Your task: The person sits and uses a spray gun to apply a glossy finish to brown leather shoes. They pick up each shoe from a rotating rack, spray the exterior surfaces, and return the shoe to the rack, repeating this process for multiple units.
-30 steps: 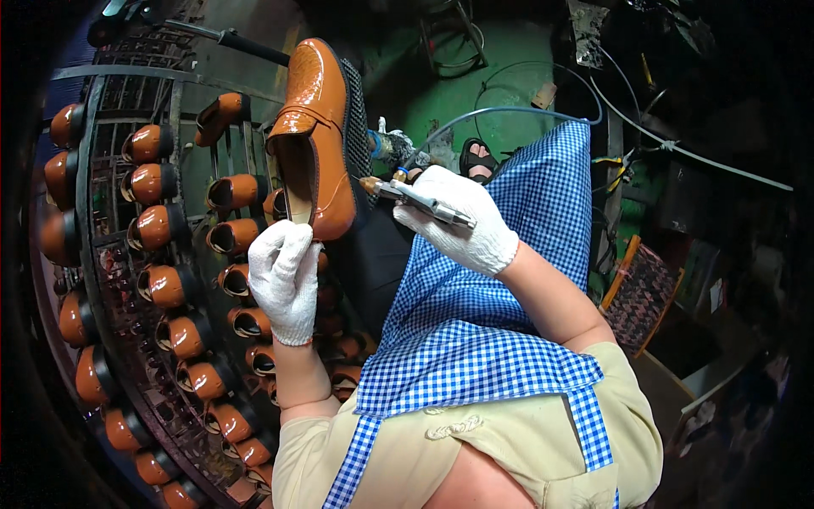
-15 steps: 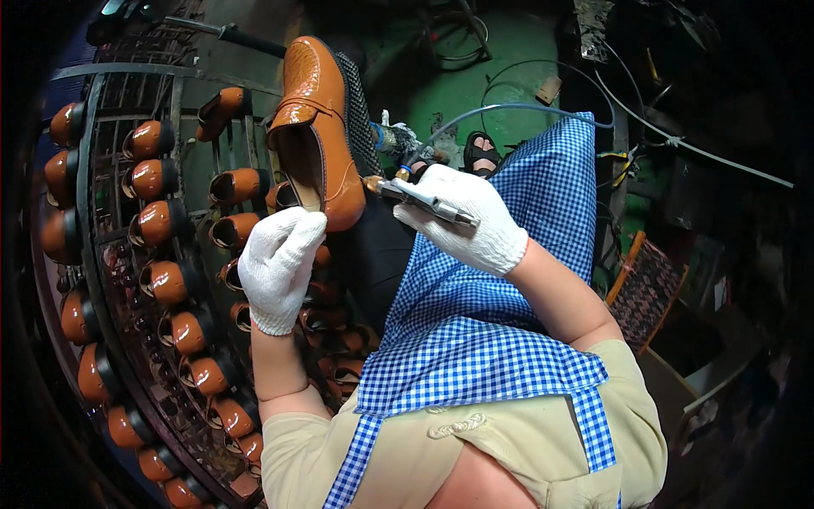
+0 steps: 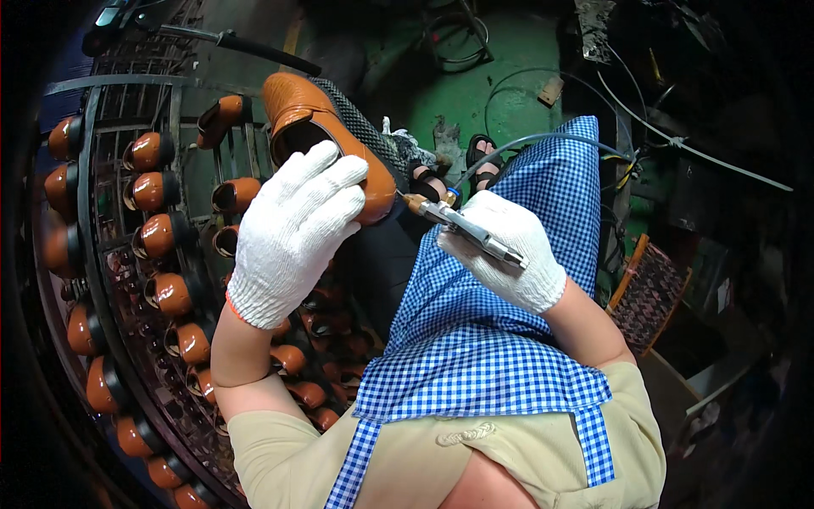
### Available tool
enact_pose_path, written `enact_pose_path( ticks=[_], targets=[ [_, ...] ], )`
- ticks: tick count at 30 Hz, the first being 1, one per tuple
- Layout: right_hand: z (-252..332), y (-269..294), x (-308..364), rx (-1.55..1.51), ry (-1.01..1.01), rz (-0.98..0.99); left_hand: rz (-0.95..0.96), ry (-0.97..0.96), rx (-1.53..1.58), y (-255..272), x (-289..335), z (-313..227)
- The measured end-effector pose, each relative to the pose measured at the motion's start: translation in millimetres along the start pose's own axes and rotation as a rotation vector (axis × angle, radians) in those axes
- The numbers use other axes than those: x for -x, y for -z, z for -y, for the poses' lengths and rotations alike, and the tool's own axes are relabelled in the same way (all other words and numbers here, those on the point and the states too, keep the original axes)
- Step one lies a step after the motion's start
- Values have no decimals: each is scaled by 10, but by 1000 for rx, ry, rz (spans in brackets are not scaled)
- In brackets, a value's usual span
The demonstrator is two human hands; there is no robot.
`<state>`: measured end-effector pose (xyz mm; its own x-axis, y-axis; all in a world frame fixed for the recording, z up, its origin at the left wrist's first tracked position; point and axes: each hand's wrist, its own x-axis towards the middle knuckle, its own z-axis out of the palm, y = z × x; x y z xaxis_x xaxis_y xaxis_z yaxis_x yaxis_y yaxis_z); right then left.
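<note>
A glossy brown loafer with a dark textured sole lies tilted in front of me, toe pointing up and left. My left hand, in a white knit glove, is closed over the side of its opening near the heel; the thumb is hidden. My right hand, gloved too, grips a small silver spray gun with a brass nozzle. The nozzle's thin tip points at the loafer's heel, very close to it. From the gun's blue fitting runs a hose.
At my left a metal rack carries rows of similar brown shoes. A dark bar crosses the far left. Cables and a woven-seat chair are at the right, on a green floor. A blue checked apron covers my lap.
My left hand has moved from a pinch at the heel's edge up over the opening. The loafer has shifted and turned slightly. My right hand and the spray gun have moved right and nearer me.
</note>
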<state>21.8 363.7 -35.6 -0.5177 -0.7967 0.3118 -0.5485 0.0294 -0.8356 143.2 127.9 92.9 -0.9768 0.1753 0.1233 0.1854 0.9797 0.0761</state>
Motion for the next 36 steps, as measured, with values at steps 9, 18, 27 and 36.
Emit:
enact_pose_path(
  ticks=[9, 18, 27, 36],
  targets=[
    [-88, 114, -155, 49, -25, -165, -102, 44, 44, -152, -469, 41],
    [-256, 109, -631, -10, -98, -223, -62, 356, -166, -275, -1044, 282],
    [-405, -308, -1069, -45, -37, -332, -53, 559, -230, -338, -1233, 867],
    [-166, -582, -742, -21, 37, -250, -341, 777, 501, -129, -467, 978]
  ],
)
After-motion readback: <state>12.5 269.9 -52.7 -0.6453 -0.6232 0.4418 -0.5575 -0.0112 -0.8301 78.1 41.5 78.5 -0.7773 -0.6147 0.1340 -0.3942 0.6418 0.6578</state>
